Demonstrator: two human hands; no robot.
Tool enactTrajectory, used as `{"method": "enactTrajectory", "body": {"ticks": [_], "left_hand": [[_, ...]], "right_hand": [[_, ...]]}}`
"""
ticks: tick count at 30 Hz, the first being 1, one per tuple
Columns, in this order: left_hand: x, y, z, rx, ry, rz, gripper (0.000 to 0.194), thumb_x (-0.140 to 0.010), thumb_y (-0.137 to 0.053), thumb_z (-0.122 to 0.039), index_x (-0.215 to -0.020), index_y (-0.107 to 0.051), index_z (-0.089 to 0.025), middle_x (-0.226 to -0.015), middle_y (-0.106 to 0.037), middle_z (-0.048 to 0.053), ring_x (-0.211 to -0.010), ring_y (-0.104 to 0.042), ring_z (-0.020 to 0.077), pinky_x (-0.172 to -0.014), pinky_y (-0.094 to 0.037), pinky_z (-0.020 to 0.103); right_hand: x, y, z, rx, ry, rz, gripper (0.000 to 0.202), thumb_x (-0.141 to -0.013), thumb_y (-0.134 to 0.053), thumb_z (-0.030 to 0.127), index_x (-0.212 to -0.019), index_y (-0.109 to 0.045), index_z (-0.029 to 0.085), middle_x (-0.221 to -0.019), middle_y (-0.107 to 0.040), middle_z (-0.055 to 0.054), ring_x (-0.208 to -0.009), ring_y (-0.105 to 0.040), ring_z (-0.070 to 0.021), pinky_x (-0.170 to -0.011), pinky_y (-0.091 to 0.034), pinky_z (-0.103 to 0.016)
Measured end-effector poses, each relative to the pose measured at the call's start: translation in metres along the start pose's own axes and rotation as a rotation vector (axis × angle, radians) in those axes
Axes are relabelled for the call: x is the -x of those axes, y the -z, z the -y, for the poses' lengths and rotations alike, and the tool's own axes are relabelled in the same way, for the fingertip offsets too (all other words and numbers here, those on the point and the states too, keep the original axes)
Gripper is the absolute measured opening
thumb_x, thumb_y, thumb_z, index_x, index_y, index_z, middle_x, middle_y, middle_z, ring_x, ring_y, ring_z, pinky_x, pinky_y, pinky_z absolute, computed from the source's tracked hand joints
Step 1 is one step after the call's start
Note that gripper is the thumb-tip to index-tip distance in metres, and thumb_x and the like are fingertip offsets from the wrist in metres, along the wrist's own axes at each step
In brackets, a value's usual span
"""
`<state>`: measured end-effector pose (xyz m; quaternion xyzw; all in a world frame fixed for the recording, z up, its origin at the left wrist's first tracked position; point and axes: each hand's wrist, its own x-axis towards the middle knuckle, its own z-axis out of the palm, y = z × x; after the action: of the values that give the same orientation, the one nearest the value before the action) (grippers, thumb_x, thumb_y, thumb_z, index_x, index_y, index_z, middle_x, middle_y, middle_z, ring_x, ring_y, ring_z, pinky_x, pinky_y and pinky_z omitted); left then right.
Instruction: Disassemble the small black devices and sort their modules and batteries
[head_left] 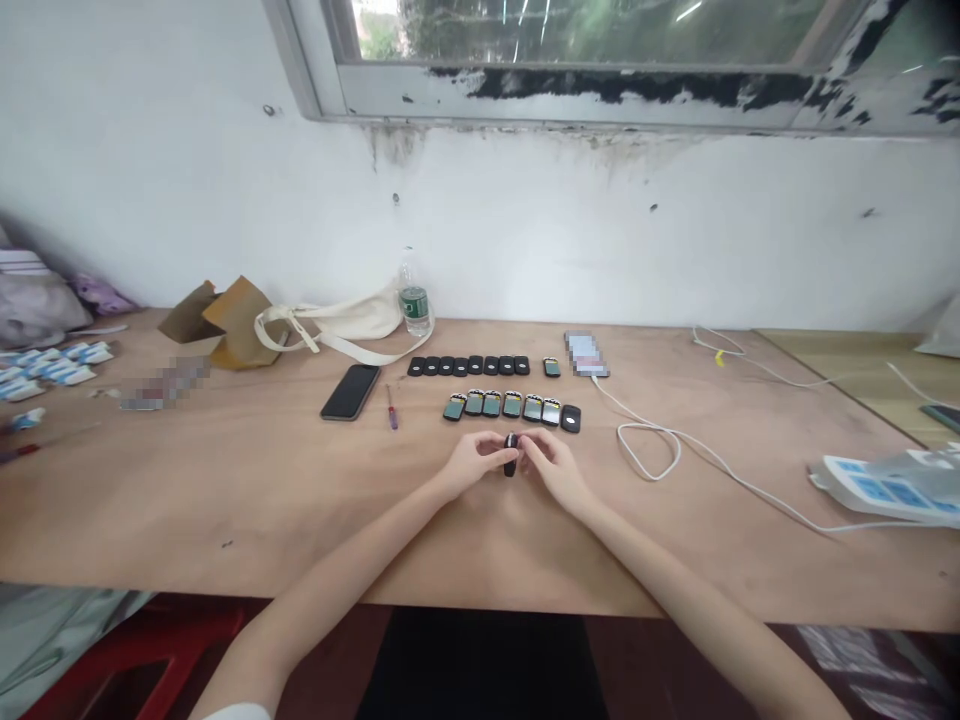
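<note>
A small black device (pixel 511 456) stands on edge between my hands at the middle of the table. The fingers of my left hand (pixel 477 462) close on its left side. At its right side, my right hand (pixel 551 468) has its fingertips pinched against it. Just beyond lies a row of small devices with greenish or silvery faces (pixel 491 404), ending at the right in a black one (pixel 571 418). Farther back runs a row of several black devices (pixel 460 366), with a single green-faced one (pixel 552 367) to their right.
A black phone (pixel 350 392) and a screwdriver (pixel 392 409) lie to the left. Behind are a bottle (pixel 413 300), cloth bag (pixel 360 316) and brown paper bag (pixel 244 318). A second phone (pixel 586 354), white cable (pixel 720 462) and power strip (pixel 877 488) are right.
</note>
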<state>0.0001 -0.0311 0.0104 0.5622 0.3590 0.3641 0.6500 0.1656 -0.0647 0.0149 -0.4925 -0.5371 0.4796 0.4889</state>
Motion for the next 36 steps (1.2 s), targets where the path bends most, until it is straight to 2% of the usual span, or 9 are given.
{"method": "enactTrajectory", "body": {"ticks": [3, 7, 11, 16, 20, 23, 26, 31, 36], "left_hand": [[0.002, -0.001, -0.002, 0.047, 0.083, 0.008, 0.046, -0.067, -0.073, -0.049, -0.093, -0.065, -0.013, -0.089, -0.069, 0.009, -0.084, -0.067, 0.0230, -0.070, -0.056, 0.034], [0.003, -0.004, -0.001, 0.015, 0.109, -0.023, 0.046, -0.061, -0.078, -0.047, -0.089, -0.066, -0.013, -0.086, -0.070, 0.009, -0.081, -0.068, 0.0232, -0.067, -0.056, 0.032], [0.000, 0.000, 0.002, 0.008, 0.117, 0.013, 0.050, -0.056, -0.083, -0.039, -0.095, -0.069, -0.012, -0.093, -0.072, 0.011, -0.092, -0.066, 0.0258, -0.080, -0.054, 0.035], [0.000, 0.008, -0.001, -0.016, 0.176, 0.108, 0.052, -0.059, -0.081, -0.037, -0.104, -0.070, -0.014, -0.105, -0.070, 0.010, -0.107, -0.061, 0.0280, -0.096, -0.045, 0.036], [0.002, 0.006, -0.003, -0.060, 0.176, 0.054, 0.043, -0.060, -0.080, -0.038, -0.096, -0.073, -0.015, -0.099, -0.072, 0.009, -0.102, -0.063, 0.0287, -0.093, -0.046, 0.037], [0.002, 0.001, -0.001, -0.080, 0.135, -0.004, 0.041, -0.059, -0.081, -0.038, -0.091, -0.073, -0.014, -0.095, -0.072, 0.011, -0.097, -0.065, 0.0289, -0.090, -0.048, 0.038], [0.002, -0.003, 0.002, -0.050, 0.096, 0.003, 0.042, -0.059, -0.081, -0.039, -0.090, -0.072, -0.012, -0.095, -0.072, 0.012, -0.095, -0.065, 0.0281, -0.089, -0.049, 0.039], [0.003, -0.007, 0.004, 0.087, 0.084, 0.062, 0.046, -0.059, -0.081, -0.040, -0.091, -0.071, -0.010, -0.092, -0.072, 0.012, -0.084, -0.068, 0.0250, -0.087, -0.051, 0.040], [0.001, -0.015, 0.004, 0.152, 0.075, -0.056, 0.049, -0.054, -0.084, -0.037, -0.091, -0.069, -0.008, -0.090, -0.072, 0.013, -0.084, -0.069, 0.0254, -0.086, -0.053, 0.042]], "right_hand": [[0.001, 0.000, 0.007, 0.006, -0.002, 0.039, 0.033, -0.075, -0.064, 0.047, -0.095, -0.065, 0.019, -0.092, -0.068, -0.005, -0.073, -0.063, -0.0165, -0.067, -0.053, -0.030], [-0.001, 0.001, 0.010, -0.065, -0.142, 0.055, 0.038, -0.066, -0.072, 0.045, -0.091, -0.068, 0.017, -0.089, -0.070, -0.006, -0.074, -0.065, -0.0187, -0.071, -0.055, -0.033], [-0.006, 0.003, 0.005, -0.114, -0.208, 0.032, 0.041, -0.064, -0.073, 0.048, -0.087, -0.070, 0.015, -0.082, -0.071, -0.006, -0.072, -0.066, -0.0188, -0.074, -0.056, -0.034], [-0.009, 0.004, 0.001, -0.120, -0.198, 0.001, 0.045, -0.066, -0.071, 0.053, -0.088, -0.071, 0.014, -0.079, -0.071, -0.006, -0.073, -0.066, -0.0191, -0.076, -0.057, -0.035], [-0.006, 0.003, 0.006, -0.101, -0.174, -0.001, 0.040, -0.064, -0.075, 0.046, -0.092, -0.070, 0.018, -0.096, -0.072, -0.007, -0.086, -0.067, -0.0225, -0.081, -0.055, -0.038], [-0.005, 0.003, 0.008, -0.061, -0.151, 0.002, 0.037, -0.064, -0.075, 0.043, -0.092, -0.071, 0.018, -0.098, -0.072, -0.008, -0.090, -0.066, -0.0239, -0.083, -0.053, -0.039], [-0.004, 0.004, 0.008, -0.031, -0.129, -0.028, 0.037, -0.065, -0.074, 0.043, -0.091, -0.070, 0.018, -0.092, -0.072, -0.007, -0.087, -0.066, -0.0229, -0.081, -0.053, -0.037], [-0.005, 0.005, 0.002, -0.062, -0.140, -0.025, 0.039, -0.063, -0.074, 0.045, -0.089, -0.069, 0.016, -0.079, -0.071, -0.006, -0.067, -0.064, -0.0173, -0.073, -0.052, -0.035], [-0.009, 0.002, -0.003, -0.108, -0.119, -0.107, 0.040, -0.059, -0.077, 0.045, -0.085, -0.067, 0.016, -0.081, -0.071, -0.007, -0.066, -0.064, -0.0182, -0.070, -0.052, -0.035]]}}
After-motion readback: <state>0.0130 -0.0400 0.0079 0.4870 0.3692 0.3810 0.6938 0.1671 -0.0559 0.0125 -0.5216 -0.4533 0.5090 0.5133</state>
